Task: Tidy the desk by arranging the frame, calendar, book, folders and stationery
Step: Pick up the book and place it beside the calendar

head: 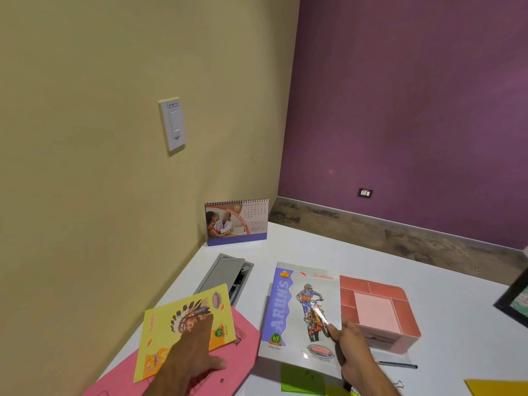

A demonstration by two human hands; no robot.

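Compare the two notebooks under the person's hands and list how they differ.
The yellow notebook has a feathered headdress picture; the silver notebook shows a motocross rider.

The yellow notebook lies on a pink folder, turned askew; the silver notebook sits straighter, partly over a green paper.

The left hand rests flat on the yellow one; the right hand holds the silver one's edge.

Both lie flat, cover up.

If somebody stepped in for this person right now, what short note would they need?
Left hand: fingers flat on the yellow notebook, which lies on the pink folder.
Right hand: holds the right edge of the motorbike notebook, beside the red organiser box.
Done: desk calendar stands upright in the corner.
Left: stack both notebooks and folders; black pen, green sticky pad, binder clip, yellow folder lie loose; black frame sits at the right edge.
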